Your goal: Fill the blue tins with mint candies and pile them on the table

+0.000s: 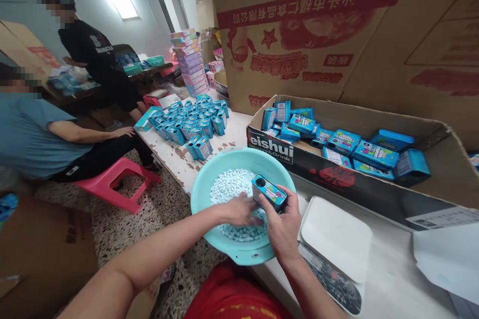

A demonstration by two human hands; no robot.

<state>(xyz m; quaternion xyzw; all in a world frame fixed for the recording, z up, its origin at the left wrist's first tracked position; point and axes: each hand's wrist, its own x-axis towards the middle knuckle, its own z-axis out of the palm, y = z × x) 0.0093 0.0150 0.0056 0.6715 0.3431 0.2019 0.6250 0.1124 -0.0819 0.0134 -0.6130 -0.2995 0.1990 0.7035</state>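
My right hand [282, 222] is closed round a small blue tin [269, 192] with a round opening at its end, held over a teal plastic basin [202, 187]. The basin holds a heap of small pale-blue round candies [230, 184]. My left hand [239, 209] reaches into those candies beside the tin, its fingers curled down among them; what they pinch is hidden.
A low cardboard tray [374, 194] with several blue tins stands right of the basin, a white flat scale [337, 237] in front of it. Many more tins [190, 122] lie on the worn table. Large cartons stand behind. Two people sit at left by a pink stool [112, 184].
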